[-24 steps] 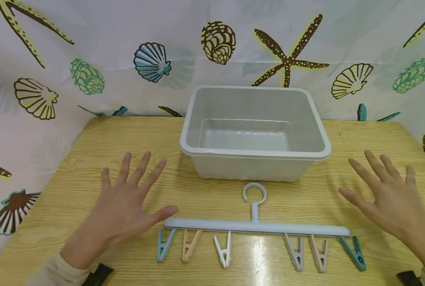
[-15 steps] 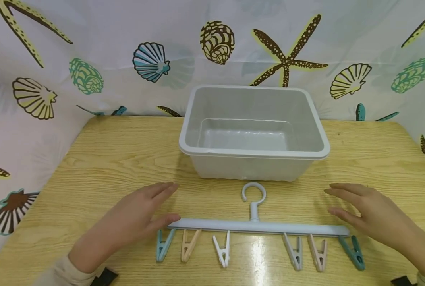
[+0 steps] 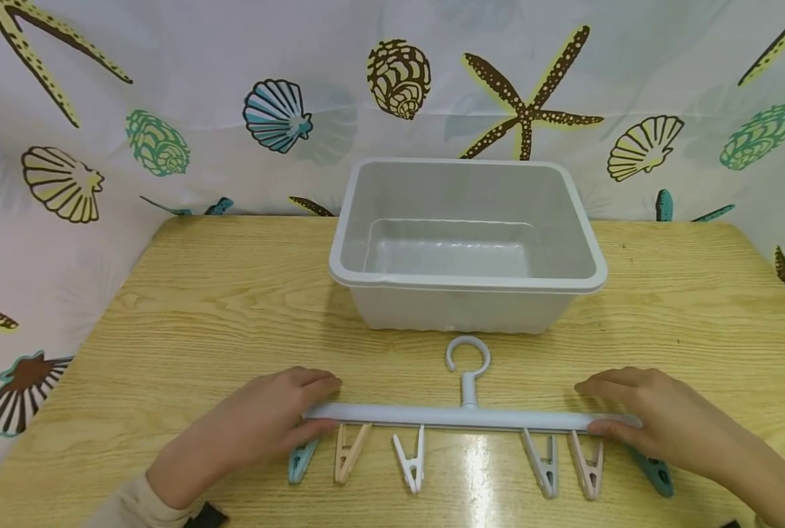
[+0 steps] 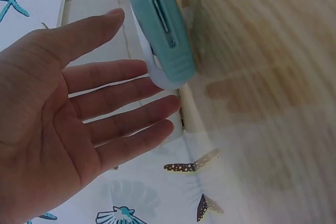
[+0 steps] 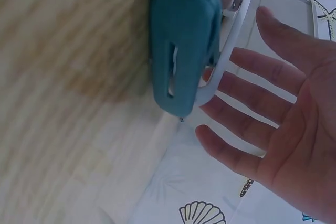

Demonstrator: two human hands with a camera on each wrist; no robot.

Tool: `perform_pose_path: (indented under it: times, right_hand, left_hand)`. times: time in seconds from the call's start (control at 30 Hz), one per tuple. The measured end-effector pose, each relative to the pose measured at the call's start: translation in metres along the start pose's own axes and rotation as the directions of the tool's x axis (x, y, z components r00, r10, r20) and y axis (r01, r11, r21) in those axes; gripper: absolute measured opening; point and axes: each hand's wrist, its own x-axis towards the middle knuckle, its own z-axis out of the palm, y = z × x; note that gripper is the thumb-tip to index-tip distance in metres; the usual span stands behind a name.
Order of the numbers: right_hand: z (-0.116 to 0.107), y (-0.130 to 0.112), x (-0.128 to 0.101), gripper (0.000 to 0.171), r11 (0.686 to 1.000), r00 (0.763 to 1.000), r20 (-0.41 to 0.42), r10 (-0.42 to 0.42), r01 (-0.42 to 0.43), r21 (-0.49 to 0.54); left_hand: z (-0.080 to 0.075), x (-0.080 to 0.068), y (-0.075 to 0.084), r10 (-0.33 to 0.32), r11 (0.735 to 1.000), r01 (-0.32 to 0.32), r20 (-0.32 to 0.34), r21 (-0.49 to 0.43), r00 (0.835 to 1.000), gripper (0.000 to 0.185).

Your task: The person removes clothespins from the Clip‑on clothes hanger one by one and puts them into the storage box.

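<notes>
A pale grey-blue clip hanger (image 3: 432,416) lies on the table, its hook (image 3: 469,354) pointing away from me. Several clips hang along its near side, among them a white clip (image 3: 411,462) and a pink clip (image 3: 588,467). My left hand (image 3: 263,414) is at the left end of the bar, thumb and fingers apart on either side of it. A light teal clip (image 4: 165,30) sits beside those fingers in the left wrist view. At the right end my right hand (image 3: 663,414) spans the bar likewise, partly hiding the dark teal clip (image 5: 181,45).
Behind the hanger stands a grey plastic bin (image 3: 465,281), open at the top with nothing inside. The wooden table (image 3: 234,293) meets a white curtain (image 3: 201,44) printed with shells and starfish at the back and sides.
Both hands, spread wide and farther out at first, have come down and inward to the two ends of the hanger. The hanger and bin stay in place.
</notes>
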Motion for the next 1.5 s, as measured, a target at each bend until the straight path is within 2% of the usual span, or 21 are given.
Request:
perform_pose_path:
  times: [0.3,0.47,0.63,0.93,1.3,1.5]
  right_hand:
    - [0.004,0.001,-0.001,0.030,0.998,0.997,0.054,-0.053,0.050,0.050]
    - [0.006,0.000,0.000,0.028,0.999,0.997,0.069,-0.040,0.038,0.037]
    - [0.007,-0.002,0.000,0.024,0.999,0.996,0.088,-0.024,0.021,0.034]
    - [0.003,-0.004,0.002,0.018,0.998,0.991,0.131,0.011,-0.018,0.053]
    - [-0.003,-0.008,0.003,0.014,0.996,0.991,0.133,0.026,-0.037,0.077]
    - [-0.006,-0.011,0.003,0.015,0.997,0.994,0.111,0.012,-0.020,0.069]
  left_hand:
    - [0.007,0.001,-0.002,-0.013,0.997,0.017,0.043,-0.077,0.999,0.032]
    - [0.009,0.000,0.000,0.001,0.999,0.000,0.019,-0.035,1.000,0.020]
    - [0.009,0.001,0.001,-0.009,1.000,0.009,0.038,0.005,0.999,0.016]
    - [0.007,-0.001,0.003,-0.026,0.999,0.027,0.043,-0.033,0.999,0.012]
    - [0.000,-0.006,0.004,-0.027,0.999,0.027,-0.002,-0.030,1.000,0.011]
    - [-0.006,-0.010,0.006,0.007,1.000,-0.005,-0.078,0.026,0.997,0.014]
